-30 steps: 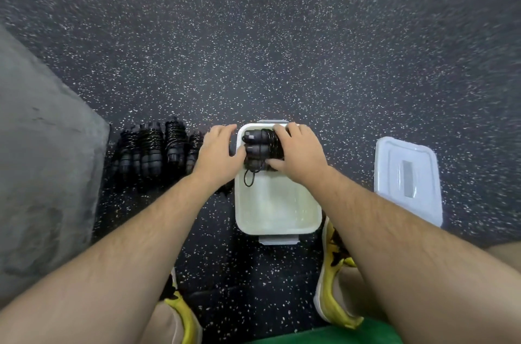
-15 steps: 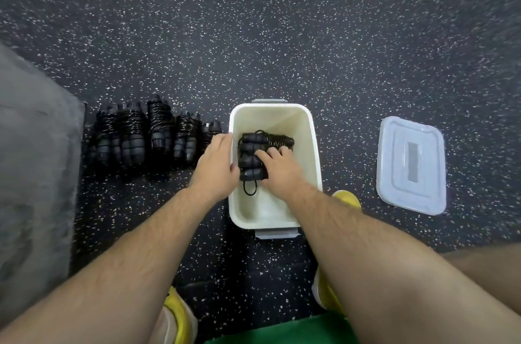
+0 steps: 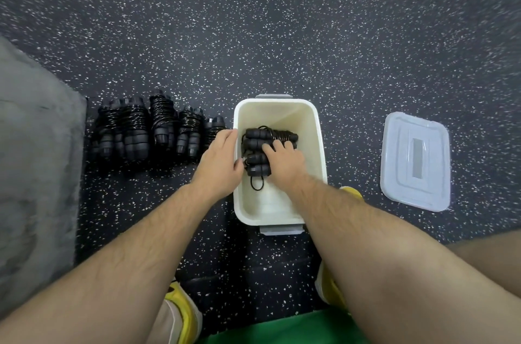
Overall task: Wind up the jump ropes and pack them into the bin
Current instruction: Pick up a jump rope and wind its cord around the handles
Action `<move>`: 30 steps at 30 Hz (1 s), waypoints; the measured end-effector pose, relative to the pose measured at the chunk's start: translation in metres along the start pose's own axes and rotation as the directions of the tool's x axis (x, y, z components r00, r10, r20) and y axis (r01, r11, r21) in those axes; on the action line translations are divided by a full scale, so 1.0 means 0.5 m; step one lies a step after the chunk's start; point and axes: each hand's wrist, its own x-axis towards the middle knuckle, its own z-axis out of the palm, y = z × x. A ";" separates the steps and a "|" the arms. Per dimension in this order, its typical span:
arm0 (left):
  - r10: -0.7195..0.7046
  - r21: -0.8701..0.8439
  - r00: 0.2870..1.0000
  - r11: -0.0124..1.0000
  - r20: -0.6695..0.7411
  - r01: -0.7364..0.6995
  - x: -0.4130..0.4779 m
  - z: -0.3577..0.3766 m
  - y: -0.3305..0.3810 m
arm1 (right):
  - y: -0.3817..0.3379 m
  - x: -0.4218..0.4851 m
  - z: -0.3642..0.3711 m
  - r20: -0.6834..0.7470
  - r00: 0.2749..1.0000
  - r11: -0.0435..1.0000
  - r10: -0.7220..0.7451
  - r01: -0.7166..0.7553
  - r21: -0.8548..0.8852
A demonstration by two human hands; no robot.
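Soft, dim overhead light; a dark shadow lies on the floor [image 3: 253, 259] at the bottom edge. Speckles smear and bend toward the corners; the middle is sharp.

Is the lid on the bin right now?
No, the lid lies flat on the floor, to the right of the open bin.
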 end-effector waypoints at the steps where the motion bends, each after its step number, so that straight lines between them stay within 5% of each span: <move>1: 0.004 0.001 1.000 1.000 0.003 -0.004 0.001 -0.003 -0.003 | 0.000 -0.002 -0.012 -0.004 1.000 1.000 0.005 -0.004 0.008; 5: -0.029 0.000 0.998 1.000 -0.062 0.029 0.005 -0.025 -0.022 | -0.018 -0.009 -0.100 -0.276 0.961 0.993 0.005 0.027 0.115; 9: -0.141 0.005 0.969 0.989 -0.200 0.145 0.009 -0.065 -0.053 | -0.092 0.014 -0.183 -0.556 0.824 0.983 -0.113 0.174 0.058; 15: -0.347 0.154 0.892 0.903 -0.291 0.401 0.005 -0.131 -0.139 | -0.269 0.058 -0.211 -0.392 0.858 0.938 -0.333 0.343 -0.047; 19: -0.504 0.187 0.818 0.807 -0.278 0.560 0.021 -0.146 -0.183 | -0.340 0.095 -0.202 -0.277 0.898 0.934 -0.342 0.357 0.002; 26: -0.788 -0.133 0.579 0.610 -0.210 0.781 0.060 -0.144 -0.239 | -0.370 0.115 -0.176 -0.182 0.920 0.931 -0.348 0.363 0.052; 30: -0.821 -0.274 0.542 0.571 -0.181 0.774 0.055 -0.154 -0.260 | -0.361 0.108 -0.178 -0.171 0.930 0.938 -0.325 0.340 0.064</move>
